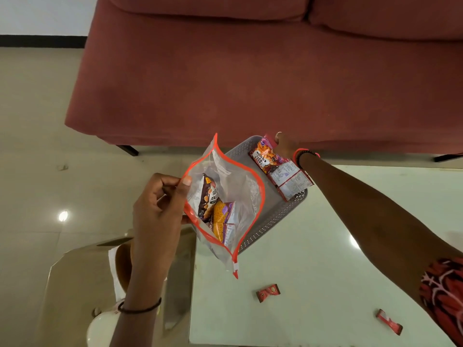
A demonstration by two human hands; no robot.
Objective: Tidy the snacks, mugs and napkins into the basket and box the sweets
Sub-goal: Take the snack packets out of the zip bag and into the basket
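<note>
Over the basket [275,216], right hand [285,144] round snack packets [280,169]; left hand [157,209] pinched on zip bag [241,186] (gaping).

A red sofa [250,71] stands on glossy beige floor tiles [32,146] (ceiling light reflected) behind a pale table [313,284].

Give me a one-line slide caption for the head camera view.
The left hand pinches an open zip bag of snacks; right hand holds a snack strip at the basket.
</note>
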